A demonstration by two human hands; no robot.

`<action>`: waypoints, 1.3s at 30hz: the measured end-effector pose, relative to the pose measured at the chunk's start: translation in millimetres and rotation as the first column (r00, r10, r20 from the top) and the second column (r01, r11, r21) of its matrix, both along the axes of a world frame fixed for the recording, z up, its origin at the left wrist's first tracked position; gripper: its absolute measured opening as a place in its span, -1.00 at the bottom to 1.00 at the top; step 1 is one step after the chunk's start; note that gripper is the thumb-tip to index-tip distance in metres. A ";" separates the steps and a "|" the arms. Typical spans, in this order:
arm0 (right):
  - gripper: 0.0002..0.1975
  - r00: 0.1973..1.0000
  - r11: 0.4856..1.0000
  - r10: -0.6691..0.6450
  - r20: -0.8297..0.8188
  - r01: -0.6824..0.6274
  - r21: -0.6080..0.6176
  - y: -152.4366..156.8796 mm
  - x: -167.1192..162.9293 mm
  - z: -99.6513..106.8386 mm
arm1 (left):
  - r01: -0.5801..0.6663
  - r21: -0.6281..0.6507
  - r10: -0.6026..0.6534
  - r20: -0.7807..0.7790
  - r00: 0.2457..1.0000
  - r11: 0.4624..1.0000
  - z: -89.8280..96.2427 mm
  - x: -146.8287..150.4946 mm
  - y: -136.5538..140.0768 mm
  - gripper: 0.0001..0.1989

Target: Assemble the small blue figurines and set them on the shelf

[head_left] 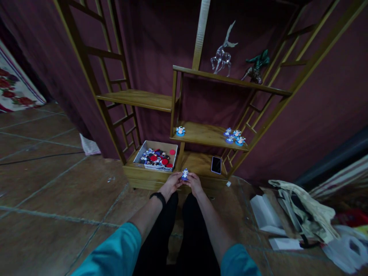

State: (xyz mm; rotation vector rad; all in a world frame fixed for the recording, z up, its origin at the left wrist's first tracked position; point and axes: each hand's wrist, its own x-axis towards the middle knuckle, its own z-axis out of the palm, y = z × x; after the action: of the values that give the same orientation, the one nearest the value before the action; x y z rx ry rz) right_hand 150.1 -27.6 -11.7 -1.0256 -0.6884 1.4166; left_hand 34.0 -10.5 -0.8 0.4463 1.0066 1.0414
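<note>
Small purple-and-white, plastic-looking figurine (185,174) sits upright, long axis vertical, between left hand (171,183) and right hand (195,183), equally near, both sets of fingers gripping its base.

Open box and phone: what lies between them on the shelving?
In the head view, a wooden upright stands beside the box, then shelf board runs to the phone. The left hand and right hand hold a figurine in front.
</note>
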 end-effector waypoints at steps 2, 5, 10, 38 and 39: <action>-0.74 0.999 1.000 0.008 0.040 -0.008 -0.005 3.5 0.0 -2.2 | -0.014 -0.048 0.014 0.004 1.000 0.999 0.6 0.5 3.2 -0.94; -0.72 0.997 0.999 0.028 0.073 -0.027 -0.022 7.8 0.8 -4.1 | -0.037 -0.095 0.038 0.008 0.999 0.995 -0.9 1.3 8.2 -0.94; -0.73 0.999 0.997 0.001 0.036 0.002 -0.075 14.6 2.9 -5.0 | -0.018 -0.119 0.022 0.029 0.999 0.993 -3.5 2.7 14.0 -0.96; -0.79 0.999 0.984 -0.001 0.037 0.007 -0.176 23.6 -8.6 -3.1 | -0.005 -0.090 0.026 0.234 0.972 0.996 -11.6 -4.3 15.1 -0.93; -0.80 0.999 0.986 -0.002 0.042 0.009 -0.165 22.5 -8.3 -2.1 | -0.006 -0.089 0.026 0.229 0.973 0.996 -11.7 -3.9 15.3 -0.93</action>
State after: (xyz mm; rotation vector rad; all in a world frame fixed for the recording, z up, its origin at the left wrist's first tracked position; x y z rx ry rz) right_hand 141.8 -5.1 -13.8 -1.1882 -0.6045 1.4700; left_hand 30.1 4.8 -12.5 0.2387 0.8456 1.0330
